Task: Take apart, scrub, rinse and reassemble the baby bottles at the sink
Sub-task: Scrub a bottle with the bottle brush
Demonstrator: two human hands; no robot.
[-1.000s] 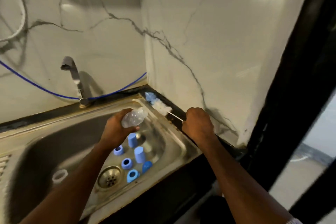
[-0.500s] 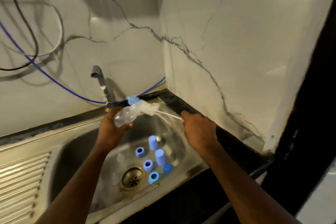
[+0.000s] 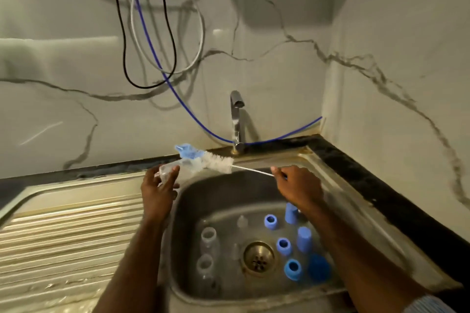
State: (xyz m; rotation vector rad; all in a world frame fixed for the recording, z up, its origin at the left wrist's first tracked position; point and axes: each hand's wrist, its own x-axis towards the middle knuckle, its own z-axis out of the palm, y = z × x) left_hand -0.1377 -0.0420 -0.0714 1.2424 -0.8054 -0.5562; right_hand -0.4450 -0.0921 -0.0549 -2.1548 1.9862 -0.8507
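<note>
There, the right hand (image 3: 298, 187) pinched the thin white wire handle of the bottle brush (image 3: 218, 163) between thumb and fingertips, just above the back rim of the sink (image 3: 356, 201). From that pinch the handle ran leftward and slightly up, so the brush's long axis lay nearly level across the back of the sink, bristles first and the blue sponge tip farthest left. The left hand (image 3: 159, 190) held a clear baby bottle (image 3: 169, 173) over the sink's back-left corner, fingers curled around its lower body and thumb on its side. The bottle's mouth seemed to point up and right toward the bristles, though blur made it hard to say whether the brush head had entered it or only lay across its top. The coming stroke looked to depend on keeping brush and bottle on that one line, with the right hand driving and the left steadying.

Inside the sink, near the drain (image 3: 259, 256), lay two more clear bottles (image 3: 208, 236), blue collar rings (image 3: 283, 246) and blue caps (image 3: 304, 239). The tap (image 3: 237, 119) rose behind the sink.

Compared with half a second before, both hands had spread wider apart, the bottle sat farther left, and the brush lay flatter.
</note>
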